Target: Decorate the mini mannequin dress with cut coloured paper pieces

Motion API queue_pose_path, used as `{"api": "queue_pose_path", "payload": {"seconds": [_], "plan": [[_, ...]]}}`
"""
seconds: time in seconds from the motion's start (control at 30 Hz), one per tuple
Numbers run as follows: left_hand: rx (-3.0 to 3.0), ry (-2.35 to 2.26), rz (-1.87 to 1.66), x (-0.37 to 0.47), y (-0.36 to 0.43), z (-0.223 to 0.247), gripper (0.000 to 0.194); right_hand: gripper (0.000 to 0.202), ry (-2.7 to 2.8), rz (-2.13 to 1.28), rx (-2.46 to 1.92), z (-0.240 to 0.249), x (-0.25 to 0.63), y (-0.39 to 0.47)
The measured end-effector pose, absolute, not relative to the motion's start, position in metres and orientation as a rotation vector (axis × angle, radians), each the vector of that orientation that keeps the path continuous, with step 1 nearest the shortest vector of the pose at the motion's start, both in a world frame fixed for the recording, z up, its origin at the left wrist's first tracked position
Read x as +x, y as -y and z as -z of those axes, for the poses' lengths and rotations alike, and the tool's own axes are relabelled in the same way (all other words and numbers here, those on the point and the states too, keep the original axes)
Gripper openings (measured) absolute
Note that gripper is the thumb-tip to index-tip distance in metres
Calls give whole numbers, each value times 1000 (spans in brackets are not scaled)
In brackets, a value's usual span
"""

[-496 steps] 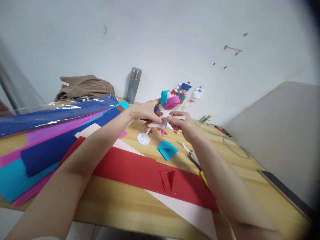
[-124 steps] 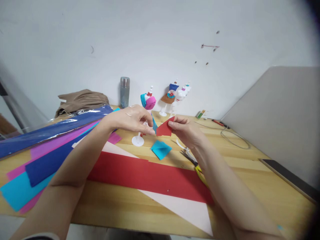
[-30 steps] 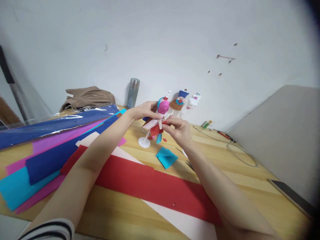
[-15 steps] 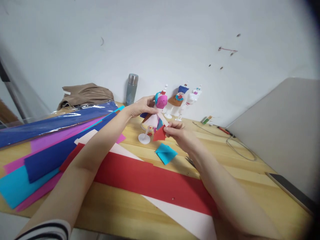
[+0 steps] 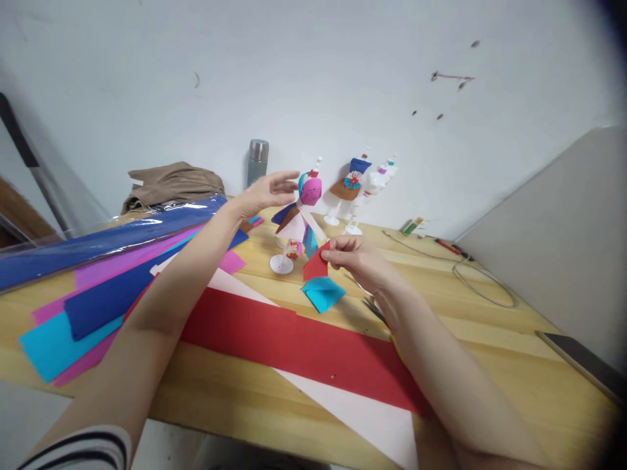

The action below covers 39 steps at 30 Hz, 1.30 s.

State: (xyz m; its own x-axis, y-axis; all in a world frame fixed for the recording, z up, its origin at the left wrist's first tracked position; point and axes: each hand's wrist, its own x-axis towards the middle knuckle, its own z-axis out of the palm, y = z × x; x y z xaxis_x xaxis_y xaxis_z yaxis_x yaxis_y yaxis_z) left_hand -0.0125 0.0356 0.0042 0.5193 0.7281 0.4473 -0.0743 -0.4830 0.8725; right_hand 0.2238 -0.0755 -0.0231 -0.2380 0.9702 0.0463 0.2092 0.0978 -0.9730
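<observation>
A small white dress form (image 5: 310, 192) on a round base stands mid-table, dressed in magenta, turquoise, brown, blue and pale pink paper. My left hand (image 5: 269, 191) is beside its upper left, fingers apart and holding nothing; I cannot tell whether the fingertips touch it. Between thumb and fingers my right hand (image 5: 353, 256) pinches a small red paper piece (image 5: 316, 263) in front of the skirt's lower right. Just below it lies a folded turquoise paper piece (image 5: 324, 294). Scissors (image 5: 375, 308) rest partly hidden under my right forearm.
A long red paper strip (image 5: 274, 343) crosses pale pink paper (image 5: 357, 418) in front. Coloured sheets fan out at left, near brown cloth (image 5: 174, 183). Behind stand a flask (image 5: 257, 166) and dressed forms (image 5: 350, 189). A cable (image 5: 470, 284) and dark flat device (image 5: 580, 365) lie at right.
My left hand has let go of the dress form and moved slightly up and left, its fingers opening. My right hand still holds the red paper, now a little apart from the pale pink strip.
</observation>
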Motion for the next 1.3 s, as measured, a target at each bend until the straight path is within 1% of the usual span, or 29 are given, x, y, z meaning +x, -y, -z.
{"api": "queue_pose_path", "payload": {"seconds": [0.03, 0.1, 0.13, 0.2, 0.27, 0.33, 0.37, 0.47, 0.57, 0.7, 0.73, 0.83, 0.93, 1.0, 1.03, 1.1, 1.13, 1.2, 1.23, 1.3], "plan": [[1806, -638, -1191, -17, -33, -10, 55, 23, 1601, -1199, -1193, 21, 225, 76], [1729, -812, -1426, -23, -23, -22, 35, 23, 1636, -1183, -1194, 17, 228, 79], [1697, -871, -1485, -24, -13, -28, 26, 24, 1650, -1181, -1197, 15, 228, 81], [1697, -929, -1418, -22, 12, -34, 16, 26, 1682, -1196, -1194, 11, 228, 87], [1790, -958, -1140, -14, 42, -30, 19, 28, 1739, -1223, -1195, 7, 225, 96], [1908, -962, -731, -4, 70, -15, 23, 29, 1843, -1228, -1238, 4, 221, 106], [1956, -964, -641, 1, 81, -4, 24, 31, 1891, -1225, -1257, 3, 219, 110], [1929, -867, -589, 7, 105, 24, 30, 32, 1989, -1228, -1279, 5, 213, 118], [1884, -873, -547, 2, 117, 38, 31, 34, 2005, -1236, -1290, 12, 207, 118], [1860, -869, -560, -4, 127, 46, 48, 41, 1979, -1206, -1298, 24, 201, 114], [1847, -887, -591, -4, 128, 49, 49, 43, 1977, -1206, -1286, 27, 199, 113], [1886, -1000, -603, -7, 129, 55, 39, 45, 2014, -1224, -1242, 35, 195, 111], [2188, -1151, -410, -18, 119, 54, 26, 40, 2143, -1151, -1233, 41, 196, 110], [2379, -1385, -340, -34, 105, 49, 15, 34, 2260, -1049, -1264, 42, 197, 111], [2388, -1532, -293, -44, 96, 46, 15, 32, 2326, -1001, -1282, 42, 196, 112], [2361, -1600, -241, -66, 77, 41, 25, 28, 2466, -920, -1313, 43, 194, 115], [2352, -1566, -209, -77, 67, 39, 36, 26, 2537, -895, -1317, 43, 192, 116], [2307, -1568, -197, -99, 47, 38, 52, 19, 2650, -874, -1310, 45, 188, 120], [2272, -1645, -201, -108, 38, 38, 55, 16, 2685, -877, -1302, 47, 186, 121], [2238, -1880, -179, -121, 24, 43, 48, 16, 2738, -903, -1280, 51, 183, 124]]}}
